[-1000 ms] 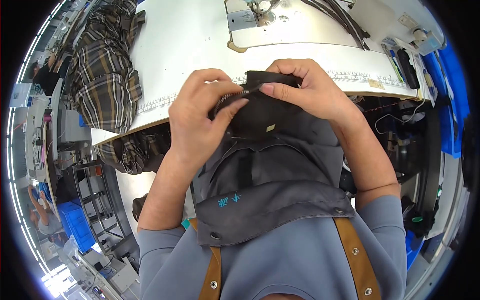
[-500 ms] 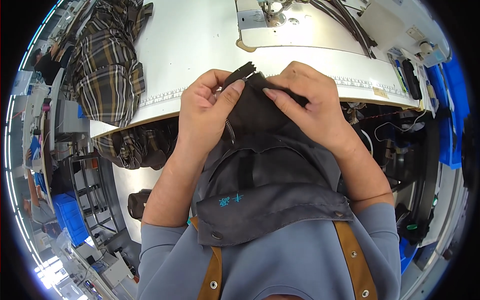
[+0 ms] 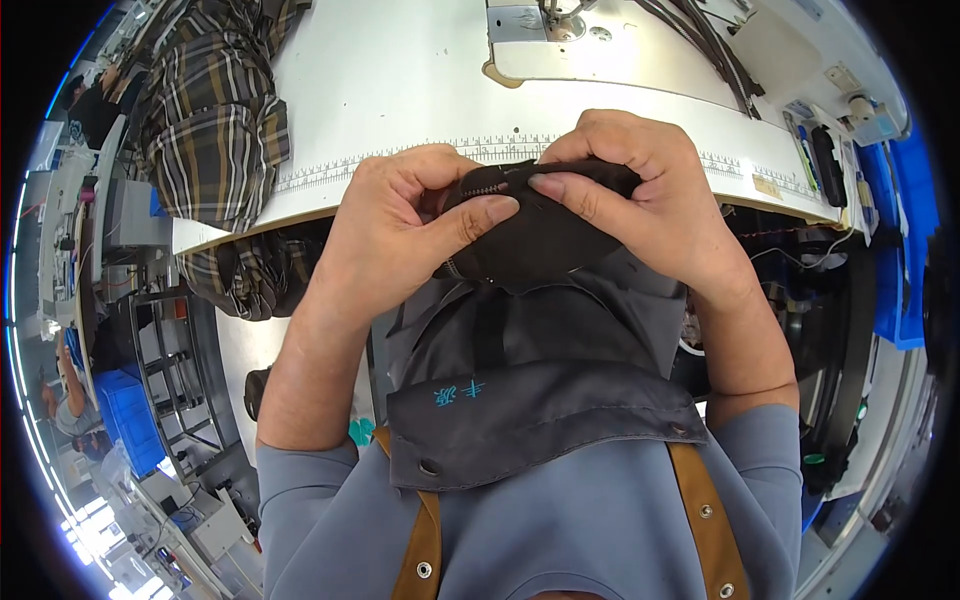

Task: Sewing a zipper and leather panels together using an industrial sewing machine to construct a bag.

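Note:
Both hands pinch a dark brown cloth piece with a zipper [image 3: 522, 240] at the table's front edge, above my lap. My left hand [image 3: 405, 215] is closed on its left side, thumb on top and fingers behind. A strip of metal zipper teeth [image 3: 486, 190] runs along the upper edge beside that thumb. My right hand [image 3: 640, 195] grips the upper right part, its thumb pressing near the zipper's end and its fingers partly hidden by the cloth. The lower cloth rests against my dark grey apron [image 3: 540, 415].
Crumpled plaid fabric [image 3: 215, 130] lies on the left of the white table [image 3: 380, 90], marked with a ruler strip [image 3: 320, 172]. A sewing machine's plate and foot [image 3: 560, 28] stand at the back, dark zipper strips [image 3: 710, 55] to their right. Blue bins [image 3: 130, 420] flank the bench.
The left thumb has moved right and lower over the cloth. The zipper tape's end, which stuck up between my hands, is now folded down, with teeth along the upper edge.

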A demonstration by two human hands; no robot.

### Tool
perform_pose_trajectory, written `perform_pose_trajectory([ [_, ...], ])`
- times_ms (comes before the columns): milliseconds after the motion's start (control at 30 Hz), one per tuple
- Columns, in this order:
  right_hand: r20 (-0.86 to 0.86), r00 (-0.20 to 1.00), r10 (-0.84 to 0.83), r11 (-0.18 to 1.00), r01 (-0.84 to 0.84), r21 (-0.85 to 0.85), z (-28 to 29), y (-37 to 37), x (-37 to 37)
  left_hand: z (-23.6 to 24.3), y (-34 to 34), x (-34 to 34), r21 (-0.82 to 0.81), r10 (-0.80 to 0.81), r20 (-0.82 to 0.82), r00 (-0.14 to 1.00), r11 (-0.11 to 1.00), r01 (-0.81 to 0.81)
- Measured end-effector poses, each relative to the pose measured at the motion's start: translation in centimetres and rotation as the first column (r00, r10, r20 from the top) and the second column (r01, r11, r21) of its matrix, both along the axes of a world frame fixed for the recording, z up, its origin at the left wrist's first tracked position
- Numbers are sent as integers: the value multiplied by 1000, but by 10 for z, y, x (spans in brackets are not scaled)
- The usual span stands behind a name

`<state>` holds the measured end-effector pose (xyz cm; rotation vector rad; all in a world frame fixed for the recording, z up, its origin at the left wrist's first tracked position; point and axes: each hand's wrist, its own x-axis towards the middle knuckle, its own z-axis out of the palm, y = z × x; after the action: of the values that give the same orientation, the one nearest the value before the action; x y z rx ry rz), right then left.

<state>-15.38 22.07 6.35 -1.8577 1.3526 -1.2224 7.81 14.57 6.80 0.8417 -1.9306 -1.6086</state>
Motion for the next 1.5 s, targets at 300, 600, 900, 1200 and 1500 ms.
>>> perform_pose_trajectory([
  [300, 38, 999, 28, 982, -34, 187, 4, 1, 3, -2, -9, 3, 398, -96, -4, 995, 913, 90],
  [600, 240, 971, 16, 963, -80, 257, -3, -5, 8, 3, -10, 3, 375, -107, 16, 994, 923, 93],
  [900, 157, 987, 26, 983, -54, 174, -4, -7, 7, -10, -11, -6, 103, -64, 49, 997, 993, 59],
  [1200, 0, 1000, 2, 988, -2, -154, -15, -8, 10, -11, -11, -15, -382, -176, 180, 968, 894, 234],
  [1500, 210, 978, 13, 955, -74, 286, -17, -6, 10, -19, -15, -9, -78, -264, 192, 945, 956, 283],
])
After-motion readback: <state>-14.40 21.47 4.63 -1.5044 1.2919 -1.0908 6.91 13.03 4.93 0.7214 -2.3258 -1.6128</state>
